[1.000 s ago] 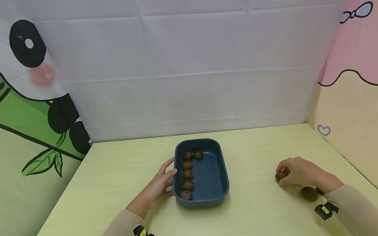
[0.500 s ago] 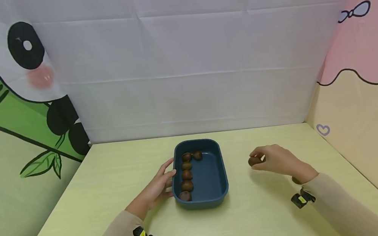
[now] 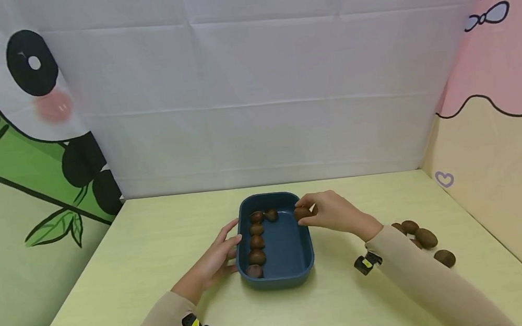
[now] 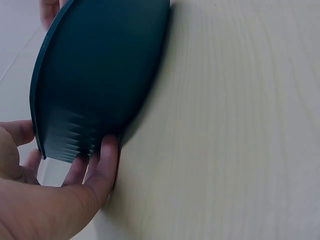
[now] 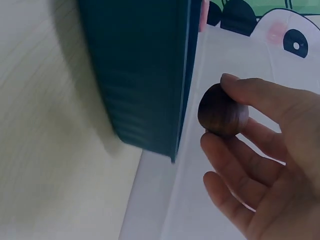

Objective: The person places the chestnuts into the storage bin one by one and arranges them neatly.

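A dark blue rectangular box [image 3: 284, 250] stands on the table. Inside it, several brown chestnuts [image 3: 256, 242] form a column along the left wall, and one chestnut [image 3: 271, 215] lies beside the column's far end. With thumb and fingers my right hand [image 3: 334, 213] pinches another chestnut [image 5: 222, 111], above the box's right rim near the far corner. My left hand [image 3: 213, 259] touches the box's left side; in the left wrist view its extended fingers [image 4: 106, 160] lie on the outer wall and its thumb is at the rim.
Several more chestnuts [image 3: 426, 238] lie in a loose group on the right of the table [image 3: 155, 236], partly behind the right sleeve. A white backdrop [image 3: 255, 106] closes the far side, with printed cloth walls left and right.
My right hand has lifted a chestnut from the right-hand group and carried it leftward to the box's rim. The group shows more fully now. My left hand keeps its place.
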{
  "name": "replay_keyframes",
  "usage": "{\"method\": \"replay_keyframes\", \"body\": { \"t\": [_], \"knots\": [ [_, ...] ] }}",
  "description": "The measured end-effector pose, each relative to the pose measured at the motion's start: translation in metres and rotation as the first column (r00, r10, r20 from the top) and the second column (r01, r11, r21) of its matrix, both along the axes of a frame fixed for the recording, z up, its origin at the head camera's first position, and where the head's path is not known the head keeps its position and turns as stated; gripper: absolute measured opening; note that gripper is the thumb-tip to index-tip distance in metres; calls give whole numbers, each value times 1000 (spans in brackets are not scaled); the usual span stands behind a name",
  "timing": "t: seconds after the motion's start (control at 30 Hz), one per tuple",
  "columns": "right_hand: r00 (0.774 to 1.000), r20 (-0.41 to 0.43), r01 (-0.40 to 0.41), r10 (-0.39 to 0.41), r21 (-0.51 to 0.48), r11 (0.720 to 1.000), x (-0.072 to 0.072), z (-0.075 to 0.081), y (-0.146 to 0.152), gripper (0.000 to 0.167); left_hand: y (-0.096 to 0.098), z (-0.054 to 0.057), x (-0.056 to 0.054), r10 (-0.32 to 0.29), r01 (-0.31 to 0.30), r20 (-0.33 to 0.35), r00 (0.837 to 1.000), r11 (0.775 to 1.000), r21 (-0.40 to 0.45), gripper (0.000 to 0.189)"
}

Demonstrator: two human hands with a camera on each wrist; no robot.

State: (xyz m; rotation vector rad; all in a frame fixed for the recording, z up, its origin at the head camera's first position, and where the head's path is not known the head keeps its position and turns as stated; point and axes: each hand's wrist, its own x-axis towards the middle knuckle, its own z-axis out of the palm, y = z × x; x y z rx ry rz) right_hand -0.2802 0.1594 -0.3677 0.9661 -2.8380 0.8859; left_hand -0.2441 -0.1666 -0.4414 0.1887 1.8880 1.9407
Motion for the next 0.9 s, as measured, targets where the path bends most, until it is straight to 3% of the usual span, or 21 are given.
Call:
{"method": "replay_keyframes", "body": {
  "t": [0.5, 0.9],
  "knots": [
    [992, -28, -119, 122, 94, 988, -38, -31, -63, 36, -2, 1, -1, -8, 8, -2, 1000, 1000, 9, 65],
    [998, 34, -65, 59, 211, 975, -50, -43, -82, 37, -1, -2, -1, 9, -9, 5, 1000, 1000, 6, 63]
  ]
}}
